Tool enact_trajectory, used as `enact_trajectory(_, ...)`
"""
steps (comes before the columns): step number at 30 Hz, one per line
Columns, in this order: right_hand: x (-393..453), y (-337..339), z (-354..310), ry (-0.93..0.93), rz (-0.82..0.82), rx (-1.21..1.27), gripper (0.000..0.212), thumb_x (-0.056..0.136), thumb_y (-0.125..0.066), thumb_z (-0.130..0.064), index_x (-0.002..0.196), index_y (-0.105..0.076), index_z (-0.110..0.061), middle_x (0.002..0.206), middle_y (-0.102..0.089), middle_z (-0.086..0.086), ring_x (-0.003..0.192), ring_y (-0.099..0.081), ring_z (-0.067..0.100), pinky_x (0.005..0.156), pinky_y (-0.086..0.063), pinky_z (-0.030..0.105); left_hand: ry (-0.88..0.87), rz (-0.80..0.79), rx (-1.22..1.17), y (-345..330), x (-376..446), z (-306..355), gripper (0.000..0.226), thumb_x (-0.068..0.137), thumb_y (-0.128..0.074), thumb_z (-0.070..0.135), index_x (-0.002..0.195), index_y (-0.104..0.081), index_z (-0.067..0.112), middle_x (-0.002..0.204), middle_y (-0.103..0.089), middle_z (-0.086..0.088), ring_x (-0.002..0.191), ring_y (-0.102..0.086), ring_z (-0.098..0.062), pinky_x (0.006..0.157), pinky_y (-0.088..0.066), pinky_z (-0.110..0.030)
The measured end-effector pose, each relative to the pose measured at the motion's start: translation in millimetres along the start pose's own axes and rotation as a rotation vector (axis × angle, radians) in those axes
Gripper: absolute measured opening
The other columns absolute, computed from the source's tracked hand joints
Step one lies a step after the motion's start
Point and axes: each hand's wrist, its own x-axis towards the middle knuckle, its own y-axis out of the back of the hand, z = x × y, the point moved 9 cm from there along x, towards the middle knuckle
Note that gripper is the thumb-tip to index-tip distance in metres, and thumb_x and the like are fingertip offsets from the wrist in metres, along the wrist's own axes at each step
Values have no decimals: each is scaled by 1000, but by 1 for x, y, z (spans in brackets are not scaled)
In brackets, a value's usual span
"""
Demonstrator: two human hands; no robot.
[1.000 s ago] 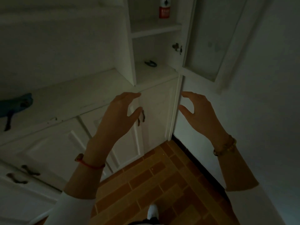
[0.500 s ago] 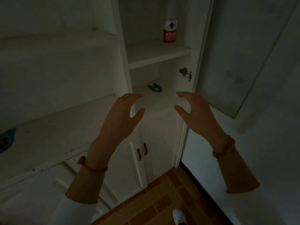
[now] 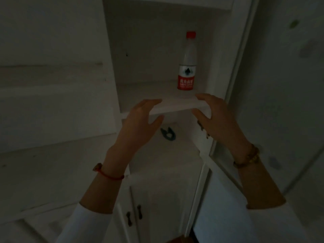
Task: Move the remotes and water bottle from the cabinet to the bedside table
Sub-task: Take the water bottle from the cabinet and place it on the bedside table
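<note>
- Dim white cabinet [image 3: 112, 50] fills my view, its tall door [image 3: 289, 85] swung out to the right of my hands, everything grey in the low light.
- One water bottle [image 3: 187, 64] stands upright on the upper shelf [image 3: 175, 105], at the right side of that compartment, red cap on top and a red and white label low on the body.
- My left hand [image 3: 138, 127] is raised in front of the shelf's front edge, fingers spread and lightly bent, thumb out to the side; its grip is wide and holds nothing.
- My right hand [image 3: 219, 123] is up at the same height, just right of the shelf edge, fingers also spread and loosely curved; its grip is wide and empty too.
- From the grip, the bottle is above and beyond both hands, nearer the right one, and apart from both.
- Between and below my two hands, on the lower shelf [image 3: 175, 155], lies a small dark curved object [image 3: 168, 135]; I cannot tell what it is.
- A red string bracelet [image 3: 109, 174] sits on my left wrist, a beaded bracelet [image 3: 249, 157] on my right, with white sleeves pushed back on both forearms.
- Beneath my wrists are two closed lower doors with a pair of dark handles [image 3: 134, 214] side by side.
</note>
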Motion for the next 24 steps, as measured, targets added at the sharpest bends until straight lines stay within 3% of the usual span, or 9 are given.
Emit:
enact_trajectory(4, 46, 12, 12, 49, 21, -24, 46, 94, -56, -27, 137, -46, -13, 138, -51, 5, 125, -44, 20, 100, -26, 17, 68, 24, 48, -20, 42, -5, 48, 87, -66, 25, 133, -53, 15, 129, -60, -4, 114, -58, -17, 90, -30, -9)
enact_trajectory(7, 77, 20, 15, 94, 69, 28, 43, 95, -55, -21, 136, -45, -10, 136, -50, 9, 117, -44, 11, 95, -26, 12, 125, 11, 119, -35, 72, -14, 55, 88, -64, 34, 139, -47, 20, 132, -58, 2, 116, -56, -14, 89, -33, -13)
enact_trajectory(15, 168, 25, 28, 110, 168, 96, 55, 95, -52, -16, 145, -30, -9, 146, -33, 15, 128, -42, 25, 108, -36, 33, 348, -308, 63, -111, 139, -58, 77, 87, -63, 42, 149, -27, 15, 148, -41, -8, 133, -41, -22, 111, -34, -33)
enact_trajectory(19, 200, 21, 26, 144, 182, 93, 59, 95, -53, -22, 147, -27, -11, 149, -32, 15, 131, -41, 30, 111, -36, 43, 361, -341, 56, -126, 152, -63, 83, 87, -62, 46, 151, -20, 15, 150, -39, -9, 136, -39, -24, 108, -33, -31)
enact_trajectory(24, 223, 18, 24, 151, 200, 150, 60, 96, -51, -28, 148, -26, -13, 148, -39, 11, 131, -43, 25, 110, -38, 41, 337, -333, -8, -134, 158, -66, 86, 86, -63, 48, 152, -16, 18, 147, -42, -9, 132, -44, -22, 101, -36, -27)
